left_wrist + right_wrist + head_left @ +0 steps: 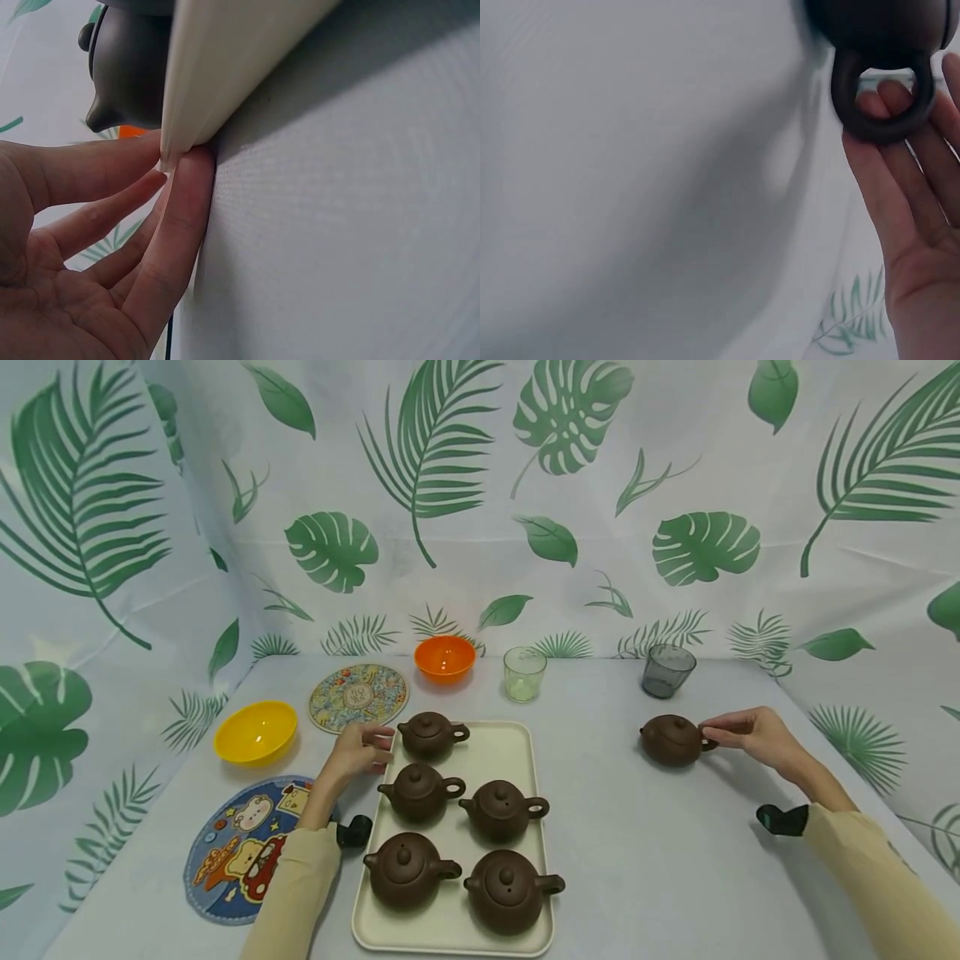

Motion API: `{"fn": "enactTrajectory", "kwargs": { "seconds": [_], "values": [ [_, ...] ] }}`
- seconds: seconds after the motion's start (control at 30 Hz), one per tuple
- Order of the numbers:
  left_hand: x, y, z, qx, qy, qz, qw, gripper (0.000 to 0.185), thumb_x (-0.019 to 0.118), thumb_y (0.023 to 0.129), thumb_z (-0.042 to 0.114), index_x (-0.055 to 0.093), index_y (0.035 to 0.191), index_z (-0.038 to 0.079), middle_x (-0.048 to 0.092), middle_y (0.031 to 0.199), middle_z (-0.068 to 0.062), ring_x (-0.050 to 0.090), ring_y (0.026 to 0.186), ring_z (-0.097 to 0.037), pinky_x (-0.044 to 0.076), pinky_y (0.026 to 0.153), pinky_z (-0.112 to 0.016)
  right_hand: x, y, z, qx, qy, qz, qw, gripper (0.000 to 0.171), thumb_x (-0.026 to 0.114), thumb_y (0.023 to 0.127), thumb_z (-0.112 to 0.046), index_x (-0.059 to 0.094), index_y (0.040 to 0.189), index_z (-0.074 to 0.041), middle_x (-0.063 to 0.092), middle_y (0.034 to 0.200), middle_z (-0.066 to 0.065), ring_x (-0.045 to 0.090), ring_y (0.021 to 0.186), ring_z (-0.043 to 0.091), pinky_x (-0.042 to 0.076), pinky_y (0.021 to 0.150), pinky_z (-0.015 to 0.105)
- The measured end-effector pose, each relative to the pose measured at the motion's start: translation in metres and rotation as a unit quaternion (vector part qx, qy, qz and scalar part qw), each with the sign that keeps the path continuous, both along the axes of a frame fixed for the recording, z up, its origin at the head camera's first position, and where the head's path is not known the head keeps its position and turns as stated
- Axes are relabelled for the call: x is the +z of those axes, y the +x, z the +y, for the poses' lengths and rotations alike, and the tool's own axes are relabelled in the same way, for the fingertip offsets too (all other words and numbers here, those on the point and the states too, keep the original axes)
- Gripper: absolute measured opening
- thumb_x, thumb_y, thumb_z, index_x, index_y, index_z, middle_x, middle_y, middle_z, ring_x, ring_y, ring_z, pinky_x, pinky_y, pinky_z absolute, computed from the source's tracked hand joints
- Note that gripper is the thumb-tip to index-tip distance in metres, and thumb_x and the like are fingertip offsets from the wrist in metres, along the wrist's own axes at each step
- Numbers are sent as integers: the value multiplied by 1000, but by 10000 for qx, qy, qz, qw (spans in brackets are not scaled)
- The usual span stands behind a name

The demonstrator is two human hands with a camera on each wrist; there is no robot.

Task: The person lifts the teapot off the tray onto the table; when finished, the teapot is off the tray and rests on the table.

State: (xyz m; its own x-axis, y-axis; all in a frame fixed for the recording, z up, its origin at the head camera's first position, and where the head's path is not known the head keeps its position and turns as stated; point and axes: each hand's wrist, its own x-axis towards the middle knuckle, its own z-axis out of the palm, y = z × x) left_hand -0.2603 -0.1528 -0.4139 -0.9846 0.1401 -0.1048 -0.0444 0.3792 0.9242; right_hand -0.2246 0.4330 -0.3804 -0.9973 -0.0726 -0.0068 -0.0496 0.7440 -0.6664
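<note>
A cream tray (495,752) holds several brown clay teapots, the far one being (429,735). My left hand (375,747) rests at the tray's far left edge. In the left wrist view its straight fingers (184,195) touch the tray's rim (225,60), under a teapot (127,67). A separate brown teapot (670,740) stands on the table to the right. My right hand (712,739) pinches its ring handle (847,112), and a fingertip shows through the ring below the pot's body (877,22).
Along the back stand an orange bowl (445,658), a green glass (524,673) and a grey glass (667,670). To the left lie a yellow bowl (255,732), a round patterned mat (358,696) and a cartoon mat (240,852). Leaf-print cloth walls the table.
</note>
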Motion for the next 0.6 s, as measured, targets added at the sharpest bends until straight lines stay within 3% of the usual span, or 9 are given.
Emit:
{"fn": "enactTrajectory", "kwargs": {
  "seconds": [0.07, 0.23, 0.3, 0.47, 0.6],
  "values": [
    [1, 0, 0, -10, -24, 1, 10000, 43, 64, 81, -10, 57, 123, -10, 63, 107, -28, 66, 84, -23, 59, 66, -34, 5, 0, -6, -128, 85, 188, 9997, 48, 64, 92, -32, 64, 118, 8, 71, 105, 12, 55, 81, -14, 51, 85, 49],
    [3, -1, 0, -1, -5, -16, 10000, 42, 63, 82, -10, 57, 124, -10, 61, 110, -28, 65, 87, -25, 59, 67, -34, 19, -7, -36, -291, 19, 742, 9968, 45, 66, 91, -32, 67, 114, 6, 73, 100, 12, 56, 79, -15, 49, 71, 16],
    [3, 0, 0, 18, 22, -14, 10000, 42, 63, 82, -10, 58, 123, -10, 61, 108, -28, 65, 86, -25, 59, 67, -34, 24, -12, -51, -202, -126, 882, 9958, 43, 66, 91, -31, 68, 113, 6, 73, 100, 11, 56, 79, -15, 47, 68, 10],
    [3, 1, 1, -2, 48, 8, 10000, 42, 64, 80, -12, 58, 122, -11, 62, 102, -27, 64, 79, -21, 59, 64, -32, 32, -22, -95, 319, -470, 1112, 9922, 36, 68, 90, -25, 70, 111, 4, 72, 102, 15, 60, 83, -11, 48, 72, 9],
    [0, 0, 1, 39, 32, -37, 10000, 42, 64, 80, -12, 59, 122, -10, 63, 103, -26, 64, 78, -20, 59, 65, -32, 30, -31, -136, 801, -782, 1073, 9879, 31, 69, 90, -20, 70, 111, 3, 72, 103, 18, 68, 87, 4, 52, 75, 17]
  ]
}}
